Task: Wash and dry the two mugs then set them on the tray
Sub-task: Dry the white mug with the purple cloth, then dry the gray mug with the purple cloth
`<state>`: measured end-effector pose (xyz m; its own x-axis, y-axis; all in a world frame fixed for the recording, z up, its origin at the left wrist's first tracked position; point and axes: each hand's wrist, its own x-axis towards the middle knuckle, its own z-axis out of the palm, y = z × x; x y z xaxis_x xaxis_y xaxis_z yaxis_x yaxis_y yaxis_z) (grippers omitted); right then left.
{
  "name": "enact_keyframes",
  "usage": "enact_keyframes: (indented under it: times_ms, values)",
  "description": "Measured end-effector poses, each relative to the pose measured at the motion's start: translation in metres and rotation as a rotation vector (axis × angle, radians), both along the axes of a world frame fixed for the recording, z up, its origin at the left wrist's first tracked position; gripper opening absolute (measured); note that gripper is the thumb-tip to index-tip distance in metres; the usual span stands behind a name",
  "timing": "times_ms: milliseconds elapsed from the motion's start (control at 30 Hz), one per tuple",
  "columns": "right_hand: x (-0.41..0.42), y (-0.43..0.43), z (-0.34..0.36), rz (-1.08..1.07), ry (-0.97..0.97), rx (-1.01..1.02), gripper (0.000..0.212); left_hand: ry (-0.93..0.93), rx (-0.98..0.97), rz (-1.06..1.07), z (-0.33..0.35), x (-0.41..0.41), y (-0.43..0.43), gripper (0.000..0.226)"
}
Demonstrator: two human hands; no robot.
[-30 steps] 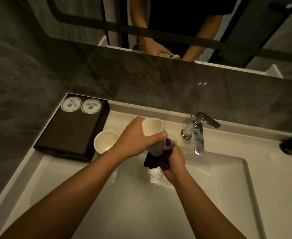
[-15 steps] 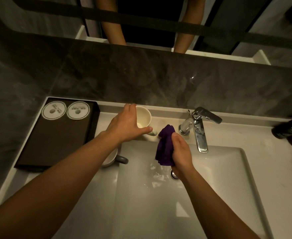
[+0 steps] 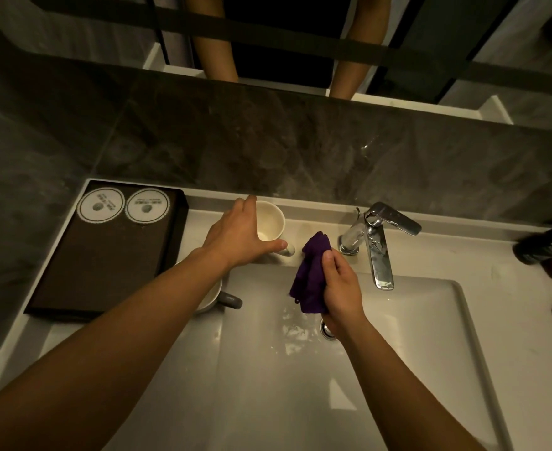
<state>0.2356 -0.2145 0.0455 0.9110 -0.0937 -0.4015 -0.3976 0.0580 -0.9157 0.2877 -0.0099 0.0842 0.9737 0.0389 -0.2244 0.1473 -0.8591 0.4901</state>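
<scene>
Mug (image 3: 269, 219) stands left of tap (image 3: 379, 242), left hand (image 3: 242, 236) gripping it; right hand (image 3: 339, 288) clutches cloth (image 3: 310, 281) (bunched). Best lifted high toward tray (image 3: 105, 271), clearing other mug (image 3: 210, 300).

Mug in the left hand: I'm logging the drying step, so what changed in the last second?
The left hand moved the mug off the purple cloth, back to the counter, still gripping it. The right hand kept the cloth. Second mug, tray, faucet stayed.

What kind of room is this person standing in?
Probably a hotel bathroom: a white rectangular sink basin with a chrome lever tap, a wall mirror above, and a dark rectangular tray carrying two round printed paper discs.
</scene>
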Motion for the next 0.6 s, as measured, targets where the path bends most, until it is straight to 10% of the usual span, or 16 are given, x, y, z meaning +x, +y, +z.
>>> enact_keyframes:
  times_ms: [333,600]
  values:
    - [-0.039,-0.005,0.019,0.114,0.037,-0.003,0.027,0.005,0.208,0.131,0.035,-0.095,0.04,0.128]
    - [-0.072,0.012,0.025,0.281,0.044,-0.017,0.025,0.006,-0.233,0.495,0.003,-0.142,0.034,0.125]
